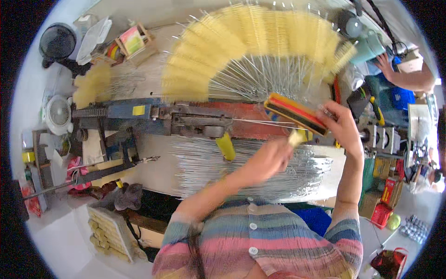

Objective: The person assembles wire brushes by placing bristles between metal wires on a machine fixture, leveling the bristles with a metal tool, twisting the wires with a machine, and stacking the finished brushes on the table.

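My left hand [267, 160] is blurred by motion, with its fingers closed on a small pale yellow bristle tuft [295, 138]. Higher up, my right hand [344, 123] grips the right end of a long block [296, 114] with yellow, red and black stripes. The block slants over the bench machine [197, 122], whose dark metal body stretches out to the left. Thin twisted wires [262, 122] run from the machine to beneath the block. Below them, near my body, lies a thick layer of straight metal wires [232, 162].
Yellow bristle brushes [251, 30] with wire stems fan across the back of the table. A white fan [59, 115] and a black round-topped object [57, 42] stand at left. Another person's hand [385, 67] rests at far right, near a yellow-and-black tool [376, 110].
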Demonstrator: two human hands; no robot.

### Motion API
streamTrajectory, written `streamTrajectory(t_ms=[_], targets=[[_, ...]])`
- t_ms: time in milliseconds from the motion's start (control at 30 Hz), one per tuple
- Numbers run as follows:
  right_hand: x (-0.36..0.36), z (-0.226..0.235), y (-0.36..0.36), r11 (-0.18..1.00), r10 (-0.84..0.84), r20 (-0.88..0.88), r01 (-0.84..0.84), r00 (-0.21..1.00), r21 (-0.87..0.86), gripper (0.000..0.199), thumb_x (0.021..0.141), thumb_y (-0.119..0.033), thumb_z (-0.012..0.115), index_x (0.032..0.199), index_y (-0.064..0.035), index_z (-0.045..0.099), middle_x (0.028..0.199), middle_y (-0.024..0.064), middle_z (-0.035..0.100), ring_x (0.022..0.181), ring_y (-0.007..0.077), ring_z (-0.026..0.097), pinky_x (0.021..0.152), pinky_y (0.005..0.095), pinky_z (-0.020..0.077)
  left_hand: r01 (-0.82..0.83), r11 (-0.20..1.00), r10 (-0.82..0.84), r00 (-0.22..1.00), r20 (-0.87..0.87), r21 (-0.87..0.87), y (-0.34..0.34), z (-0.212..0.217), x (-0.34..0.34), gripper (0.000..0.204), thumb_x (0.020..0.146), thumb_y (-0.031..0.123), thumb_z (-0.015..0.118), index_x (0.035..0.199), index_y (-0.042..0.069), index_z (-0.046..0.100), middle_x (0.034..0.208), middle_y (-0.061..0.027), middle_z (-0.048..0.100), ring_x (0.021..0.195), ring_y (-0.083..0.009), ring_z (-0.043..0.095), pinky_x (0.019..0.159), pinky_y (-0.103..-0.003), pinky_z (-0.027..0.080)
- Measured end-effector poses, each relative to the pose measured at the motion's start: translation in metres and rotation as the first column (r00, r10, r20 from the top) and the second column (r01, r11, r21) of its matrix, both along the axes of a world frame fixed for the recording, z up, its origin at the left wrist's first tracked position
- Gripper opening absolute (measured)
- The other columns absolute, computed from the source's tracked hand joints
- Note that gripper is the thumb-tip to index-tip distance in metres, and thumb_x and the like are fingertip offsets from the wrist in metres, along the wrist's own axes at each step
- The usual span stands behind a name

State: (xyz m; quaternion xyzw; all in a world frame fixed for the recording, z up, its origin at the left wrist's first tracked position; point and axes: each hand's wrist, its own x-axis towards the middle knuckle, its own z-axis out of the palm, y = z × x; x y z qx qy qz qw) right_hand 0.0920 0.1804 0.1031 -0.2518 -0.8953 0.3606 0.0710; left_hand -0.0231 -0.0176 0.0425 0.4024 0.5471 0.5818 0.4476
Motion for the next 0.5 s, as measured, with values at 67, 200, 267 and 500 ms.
streamTrajectory(t_ms=[67,200,267,500], targets=[[-0.003,0.008,-0.002,0.994,-0.080,0.047,0.083,0.996,-0.071,0.009,0.079,-0.005,0.059,0.084,0.0019,0.056,0.070,0.0129,0.057,0.066,0.0136,0.054,0.062,0.0265,0.0440,0.082,0.992,0.017,0.689,0.725,-0.100,0.018,-0.017,-0.014,0.026,0.093,0.029,0.043,0.080,0.006,0.048,0.057,0.0019,0.038,0.040,-0.0086,0.033,0.035,-0.025,0.024],[0.001,-0.030,-0.016,0.909,-0.165,-0.363,0.284,0.917,0.305,0.020,0.067,0.008,0.062,0.085,-0.0004,0.061,0.081,0.0113,0.063,0.073,0.0213,0.061,0.066,0.0281,0.0468,-0.033,0.983,0.157,0.660,0.735,-0.180,0.000,-0.005,-0.019,0.024,0.094,0.029,0.042,0.088,0.006,0.047,0.060,0.0016,0.039,0.044,-0.0080,0.033,0.037,-0.023,0.025],[-0.003,-0.039,-0.027,0.994,-0.031,-0.322,0.064,0.946,0.092,0.028,0.061,0.012,0.062,0.086,-0.0013,0.062,0.084,0.0126,0.063,0.077,0.0258,0.062,0.068,0.0289,0.0474,-0.076,0.982,0.175,0.722,0.669,-0.174,-0.005,0.002,-0.025,0.024,0.094,0.028,0.041,0.090,0.006,0.047,0.063,0.0011,0.041,0.046,-0.0081,0.036,0.038,-0.023,0.026],[-0.017,-0.018,-0.027,0.968,-0.006,-0.123,-0.025,0.992,-0.250,0.015,0.084,-0.007,0.055,0.096,-0.0002,0.058,0.082,0.0135,0.062,0.077,0.0194,0.060,0.070,0.0294,0.0466,0.230,0.972,-0.081,0.525,0.847,-0.049,-0.025,0.009,-0.039,0.040,0.092,0.022,0.046,0.125,-0.001,0.042,0.088,-0.0043,0.056,0.085,-0.0161,0.057,0.072,-0.032,0.053]])
